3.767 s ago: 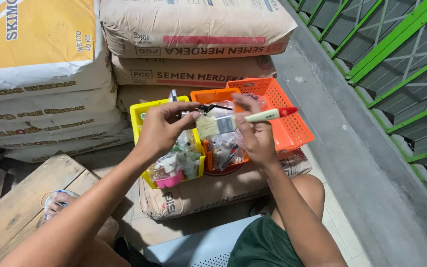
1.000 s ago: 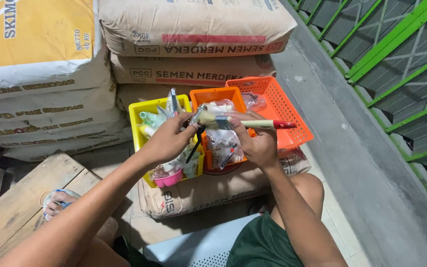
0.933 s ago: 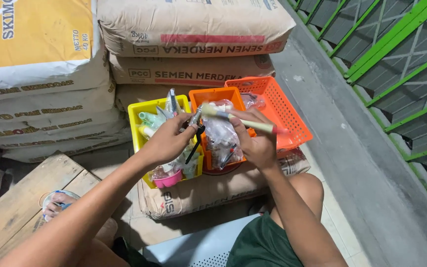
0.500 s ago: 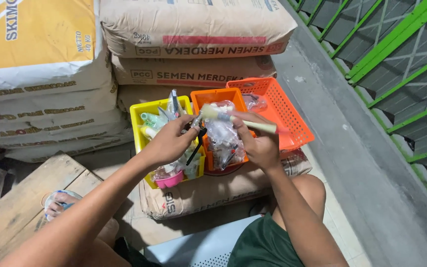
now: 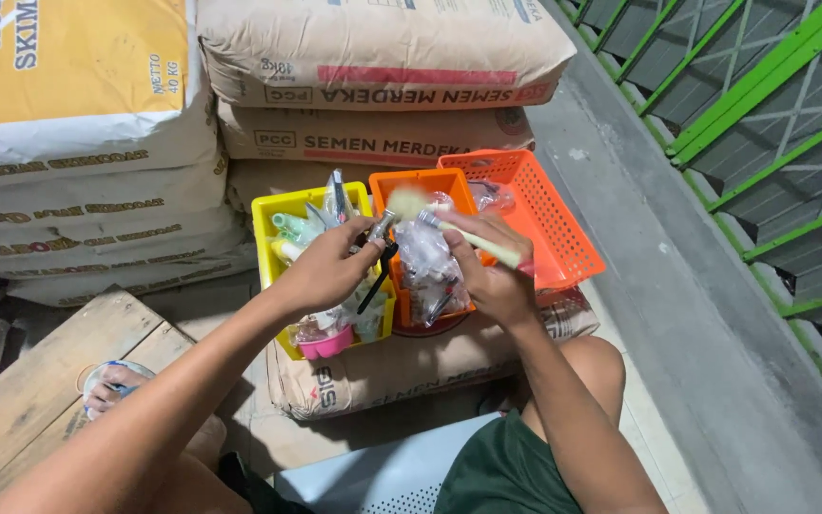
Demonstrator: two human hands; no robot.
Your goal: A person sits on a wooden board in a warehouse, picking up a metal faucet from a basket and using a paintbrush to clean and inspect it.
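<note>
- A person seated among stacked cement sacks (image 5: 373,43) holds a small paintbrush (image 5: 449,227) above three plastic baskets, the right hand (image 5: 492,271) closed around its pale handle while the bristle head points up and to the left over the middle orange basket (image 5: 420,183).
- The left hand (image 5: 325,271) reaches in from the other side, its fingers (image 5: 365,238) pinched on a small dark item beside the brush's metal ferrule; what that item is cannot be told.
- The brush looks light and stiff along the handle, soft only at the bristles, and is best taken by the handle or ferrule; a loose one-hand grip should carry it.
- Both forearms stretch forward and converge, wrists slightly bent, hands nearly touching above the baskets.
- The yellow basket (image 5: 268,214) on the left is crammed with tubes and packets; the wide orange basket (image 5: 549,224) on the right stands nearly bare.
- The baskets rest on a sack (image 5: 411,362) lying flat, serving as the surface, with a wooden board (image 5: 40,381) at lower left.
</note>
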